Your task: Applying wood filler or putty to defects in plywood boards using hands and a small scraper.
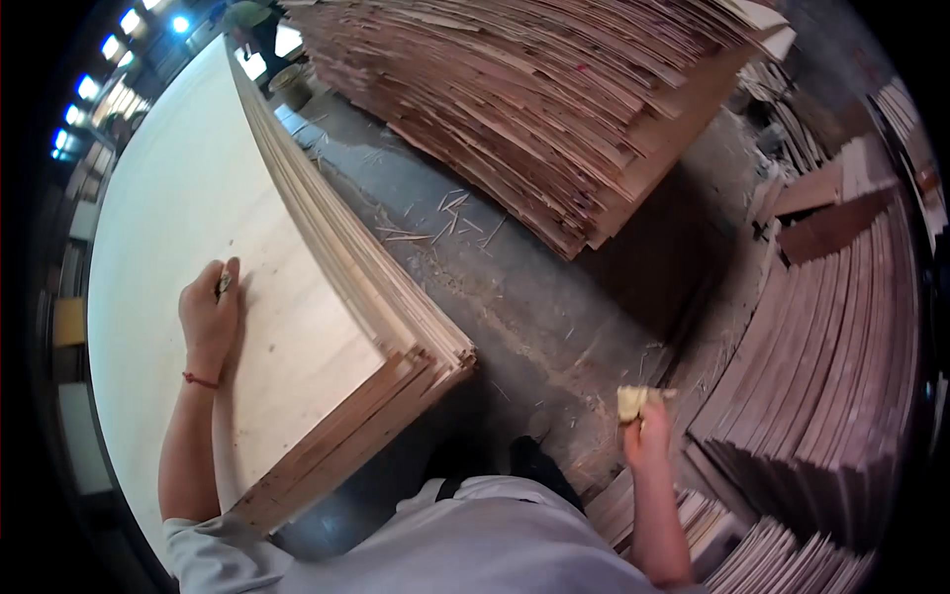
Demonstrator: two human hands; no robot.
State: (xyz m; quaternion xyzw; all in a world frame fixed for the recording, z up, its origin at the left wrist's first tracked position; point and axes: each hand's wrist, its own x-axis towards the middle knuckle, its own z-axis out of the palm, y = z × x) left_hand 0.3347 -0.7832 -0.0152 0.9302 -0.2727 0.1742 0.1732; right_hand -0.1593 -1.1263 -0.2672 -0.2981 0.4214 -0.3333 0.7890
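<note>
My left hand (208, 309) is closed on a small object, of which only a dark and yellowish end shows by the thumb. It is over the pale top sheet (287, 287) of a plywood stack (327, 436) on the left, and that wrist wears a red cord. Out to the right, away from the stack, my right hand (648, 441) grips a yellowish flat piece (638, 402) with a ragged edge. What kind of thing it is I cannot make out.
A tall stack of rough brown veneer sheets (515, 109) rises across the aisle. Wood slivers litter the grey floor (475, 297). Bundled veneer stacks (811, 346) stand at the right, with more sheets (792, 564) below. A person (252, 25) and a bucket (290, 87) are at the far end.
</note>
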